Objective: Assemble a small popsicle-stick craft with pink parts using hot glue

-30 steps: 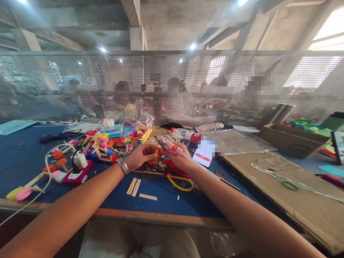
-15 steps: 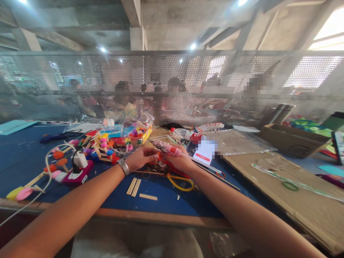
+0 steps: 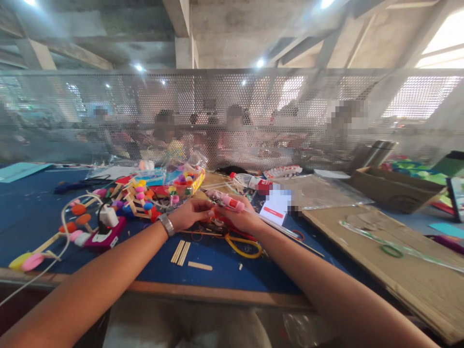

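My right hand (image 3: 241, 218) is closed round a pink glue gun (image 3: 234, 203), with a long translucent rod trailing behind it to the right. Close beside it, my left hand (image 3: 188, 214), below a metal watch band, has its thumb and fingers pinched together. Something orange shows at its fingertips, too small to make out. Under the hands lies a jumble of small red and orange bits and a yellow loop (image 3: 244, 249). Nearer me, several wooden craft sticks (image 3: 180, 253) lie side by side, and a single craft stick (image 3: 200, 266) lies apart.
Left stand stick structures with coloured pompoms (image 3: 139, 195) and a purple power strip (image 3: 105, 237) with white cable. Ahead are a bottle (image 3: 252, 181) and a phone (image 3: 276, 205). Cardboard (image 3: 362, 251) and an open box (image 3: 398, 188) lie right. A perforated screen (image 3: 213, 116) stands behind.
The glue gun and both hands stay in nearly the same place. The right hand and the rod behind the glue gun have shifted very slightly.
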`<state>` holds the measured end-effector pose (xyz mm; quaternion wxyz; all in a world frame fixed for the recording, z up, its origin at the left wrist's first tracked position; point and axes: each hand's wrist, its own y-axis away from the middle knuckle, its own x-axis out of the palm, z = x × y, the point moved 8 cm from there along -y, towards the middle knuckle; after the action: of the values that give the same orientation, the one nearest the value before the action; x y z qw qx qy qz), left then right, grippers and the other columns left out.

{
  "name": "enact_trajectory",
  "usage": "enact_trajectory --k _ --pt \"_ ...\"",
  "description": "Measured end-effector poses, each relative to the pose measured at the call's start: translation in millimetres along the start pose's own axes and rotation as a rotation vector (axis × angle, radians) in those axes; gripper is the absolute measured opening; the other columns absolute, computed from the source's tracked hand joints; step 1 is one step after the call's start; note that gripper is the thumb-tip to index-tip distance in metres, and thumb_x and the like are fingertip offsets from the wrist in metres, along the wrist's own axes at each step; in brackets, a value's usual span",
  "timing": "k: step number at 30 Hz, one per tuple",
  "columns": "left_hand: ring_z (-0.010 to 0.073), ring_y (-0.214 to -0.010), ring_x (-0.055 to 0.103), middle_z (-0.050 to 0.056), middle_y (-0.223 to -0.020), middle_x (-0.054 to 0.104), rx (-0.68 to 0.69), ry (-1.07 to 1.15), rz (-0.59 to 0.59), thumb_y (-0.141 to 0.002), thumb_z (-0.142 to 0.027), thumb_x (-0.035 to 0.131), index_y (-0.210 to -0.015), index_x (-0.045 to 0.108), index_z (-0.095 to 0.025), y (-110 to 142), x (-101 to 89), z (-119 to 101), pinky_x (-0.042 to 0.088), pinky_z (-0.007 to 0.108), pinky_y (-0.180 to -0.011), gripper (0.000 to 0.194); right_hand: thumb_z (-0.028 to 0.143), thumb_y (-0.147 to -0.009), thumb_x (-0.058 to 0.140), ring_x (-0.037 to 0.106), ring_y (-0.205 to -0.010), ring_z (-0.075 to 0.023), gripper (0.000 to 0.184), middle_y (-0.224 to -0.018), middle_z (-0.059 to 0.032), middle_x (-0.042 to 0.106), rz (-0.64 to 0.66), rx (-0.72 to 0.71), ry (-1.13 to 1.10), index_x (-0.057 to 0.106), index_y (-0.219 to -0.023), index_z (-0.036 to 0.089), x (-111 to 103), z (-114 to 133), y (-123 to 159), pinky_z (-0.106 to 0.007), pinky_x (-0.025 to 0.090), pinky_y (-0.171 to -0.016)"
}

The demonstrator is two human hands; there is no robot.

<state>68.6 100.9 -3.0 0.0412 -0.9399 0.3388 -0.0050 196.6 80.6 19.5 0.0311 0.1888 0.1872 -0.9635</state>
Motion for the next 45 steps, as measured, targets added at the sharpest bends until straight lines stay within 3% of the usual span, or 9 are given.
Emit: enact_trajectory --k 14,25,39,45 --pt "0.0129 -0.074 0.063 0.005 -0.085 0.072 0.019 0.010 -0.021 -0.059 -0.037 0.086 -0.095 0.071 -0.014 0.5 -2.0 -6.7 0.049 0.026 -0.071 0.046 0.049 -0.071 0.062 0.044 -0.056 -0.0119 0.031 -0.063 0.0005 0.055 -0.068 -0.032 -0.027 0.054 -0.064 0.019 -8.7 2.0 -2.6 -0.026 0.038 -0.053" --pt "0.0116 -0.071 0.062 0.005 -0.083 0.072 0.008 0.022 -0.022 -0.056 -0.041 0.086 -0.091 0.072 -0.013 1.6 -0.5 -5.9 0.048 0.025 -0.070 0.047 0.043 -0.070 0.066 0.050 -0.064 -0.0137 0.026 -0.070 0.0001 0.058 0.022 -0.060 0.028 0.058 -0.070 0.019 -2.7 1.4 -1.5 -0.026 0.041 -0.057" --pt "0.0123 -0.075 0.063 0.005 -0.087 0.071 0.008 0.017 -0.023 -0.058 -0.036 0.086 -0.095 0.068 -0.013 -0.4 -1.9 -4.2 0.049 0.026 -0.073 0.047 0.046 -0.070 0.062 0.046 -0.059 -0.0125 0.029 -0.064 0.0013 0.053 -0.036 -0.028 0.084 0.052 -0.063 0.019 -5.2 5.1 -1.8 -0.025 0.036 -0.055" --pt "0.0119 -0.072 0.060 0.005 -0.084 0.069 0.044 -0.026 -0.052 -0.058 -0.042 0.086 -0.095 0.069 -0.013 -2.6 -6.2 -4.0 0.048 0.026 -0.069 0.050 0.045 -0.071 0.062 0.046 -0.060 -0.0133 0.028 -0.064 0.0005 0.054 -0.065 -0.041 0.086 0.052 -0.063 0.019 -6.1 6.4 -2.4 -0.026 0.036 -0.057"
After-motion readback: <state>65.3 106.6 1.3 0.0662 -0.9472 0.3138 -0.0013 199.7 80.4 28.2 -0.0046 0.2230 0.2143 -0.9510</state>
